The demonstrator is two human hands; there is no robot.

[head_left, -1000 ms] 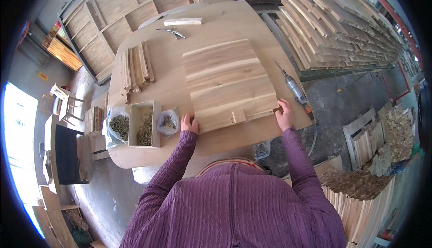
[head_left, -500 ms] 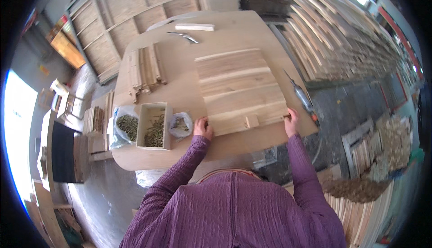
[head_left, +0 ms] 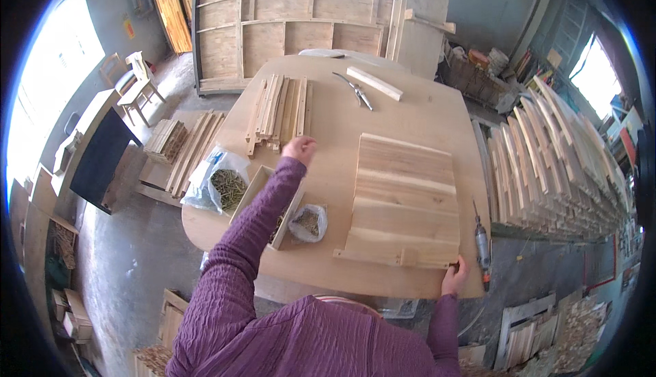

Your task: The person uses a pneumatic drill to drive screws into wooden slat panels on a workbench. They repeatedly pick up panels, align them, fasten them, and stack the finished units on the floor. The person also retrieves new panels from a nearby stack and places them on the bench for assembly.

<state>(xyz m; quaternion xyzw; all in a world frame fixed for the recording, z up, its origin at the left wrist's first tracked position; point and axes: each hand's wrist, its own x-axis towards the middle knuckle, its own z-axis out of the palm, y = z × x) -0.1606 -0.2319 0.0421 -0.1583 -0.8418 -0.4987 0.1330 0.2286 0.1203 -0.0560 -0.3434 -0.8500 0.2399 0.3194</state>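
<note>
A striped wooden panel (head_left: 406, 199) lies flat on the table, with a small wood block (head_left: 409, 257) at its near edge. My right hand (head_left: 454, 278) grips the panel's near right corner. Off to the left, my left hand (head_left: 299, 150) is raised beside the near end of a bundle of wooden strips (head_left: 277, 110). Its fingers look bent but are smeared, and no object shows in them. Below my left forearm stands a wooden box (head_left: 290, 216), mostly hidden by the sleeve. A bag of small screws or nails (head_left: 309, 224) sits right of the box, and a larger bag (head_left: 229, 184) sits left.
A power driver (head_left: 483, 248) lies by the table's right edge. Pliers (head_left: 355, 92) and a pale wood bar (head_left: 374, 83) rest at the back of the table (head_left: 321, 274). Stacked panels (head_left: 547, 165) stand on the right; bundled wood (head_left: 181, 151) is at the left.
My left hand has let go of the panel's near left corner and moved forward and left to the strips. My right hand stays at the panel's corner. The view has turned left.
</note>
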